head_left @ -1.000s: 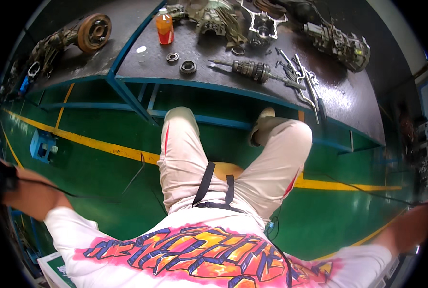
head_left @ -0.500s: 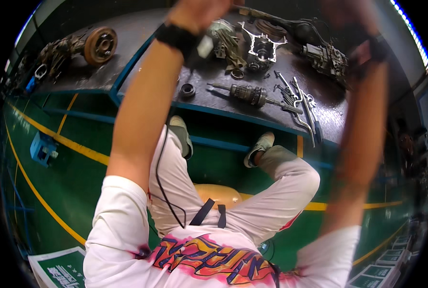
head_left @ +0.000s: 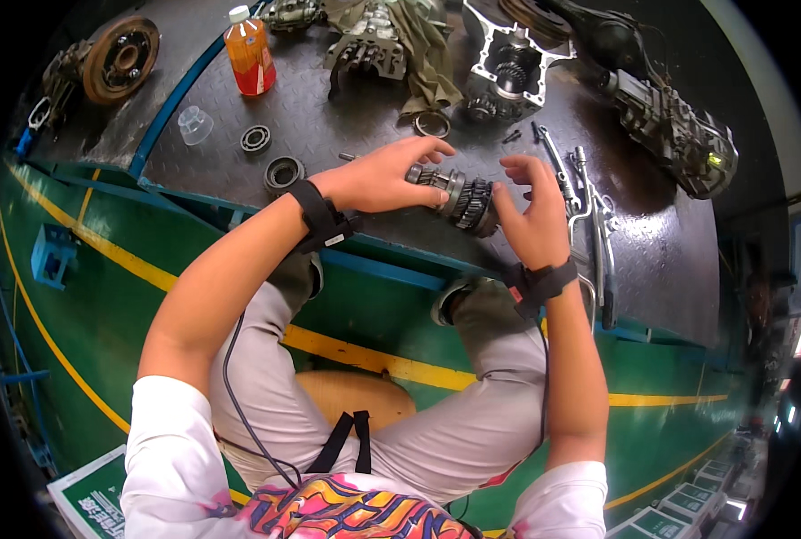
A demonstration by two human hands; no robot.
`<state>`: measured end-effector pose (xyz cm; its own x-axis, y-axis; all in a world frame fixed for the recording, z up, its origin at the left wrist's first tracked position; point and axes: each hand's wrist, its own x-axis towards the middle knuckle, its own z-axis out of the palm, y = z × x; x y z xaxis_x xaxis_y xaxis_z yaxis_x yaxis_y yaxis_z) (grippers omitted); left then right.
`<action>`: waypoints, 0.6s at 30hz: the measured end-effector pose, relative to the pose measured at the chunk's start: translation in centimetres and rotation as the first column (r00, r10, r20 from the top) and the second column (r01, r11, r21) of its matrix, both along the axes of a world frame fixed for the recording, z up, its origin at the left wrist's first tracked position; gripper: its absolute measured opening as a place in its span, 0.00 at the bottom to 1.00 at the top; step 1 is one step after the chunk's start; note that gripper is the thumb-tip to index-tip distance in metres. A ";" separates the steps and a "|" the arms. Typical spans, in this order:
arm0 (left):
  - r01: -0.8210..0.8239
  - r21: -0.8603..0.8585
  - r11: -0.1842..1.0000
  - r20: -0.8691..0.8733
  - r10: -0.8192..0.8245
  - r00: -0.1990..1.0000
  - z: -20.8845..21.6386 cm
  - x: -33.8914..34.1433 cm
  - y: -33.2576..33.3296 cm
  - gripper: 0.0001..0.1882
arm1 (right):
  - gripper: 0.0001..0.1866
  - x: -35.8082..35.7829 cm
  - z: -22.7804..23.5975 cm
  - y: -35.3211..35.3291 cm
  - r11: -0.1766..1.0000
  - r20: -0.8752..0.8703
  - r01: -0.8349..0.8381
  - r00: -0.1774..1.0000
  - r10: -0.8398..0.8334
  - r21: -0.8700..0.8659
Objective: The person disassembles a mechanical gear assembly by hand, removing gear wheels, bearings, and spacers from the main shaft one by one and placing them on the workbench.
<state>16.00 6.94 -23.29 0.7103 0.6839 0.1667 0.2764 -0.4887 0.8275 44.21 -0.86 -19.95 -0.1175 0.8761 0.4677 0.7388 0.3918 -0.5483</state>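
Left hand point(head_left: 375, 180) and right hand point(head_left: 539, 220) flank a geared shaft point(head_left: 469, 203) at the front of the dark bench point(head_left: 670, 260).
Both have fingers half-curled; whether either grips it, I cannot tell. Beyond stands an open housing point(head_left: 506, 108); metal tools point(head_left: 595, 242) lie rightward.

1. Left hand point(head_left: 378, 180) covers part of a gear shaft point(head_left: 466, 202), right hand point(head_left: 542, 223) its right end.
2. Beyond the shaft, the top edge crops a housing point(head_left: 499, 97).
3. Nearer than the shaft, trousers point(head_left: 270, 386) partly mask a seat point(head_left: 365, 391).
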 end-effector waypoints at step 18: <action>0.082 0.468 0.880 -0.111 -0.034 0.993 -0.1 1.7 -3.4 0.45 | 0.45 1.0 1.0 -2.9 0.906 0.002 -0.262 0.960 0.278 -0.334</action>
